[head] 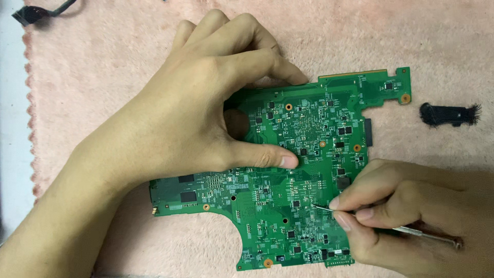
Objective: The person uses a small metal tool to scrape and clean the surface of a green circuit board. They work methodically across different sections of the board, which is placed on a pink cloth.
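Surface: pink fleecy cloth (128, 46) | Right hand (411, 216): pinches thin metal tweezers (360, 219), tip on green circuit board (288, 195) mid-right | Left hand (190, 113): thumb and fingers press the board flat | Step: probing a small part; next calls for a steady tip | Beside: black bristly strip (448, 114).

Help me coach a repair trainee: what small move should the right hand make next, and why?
Probably ease the tweezers tip down the last bit onto the tiny parts. The right hand pinches them with the tip at the green circuit board surface, and the left hand already pins the board on the pink cloth.
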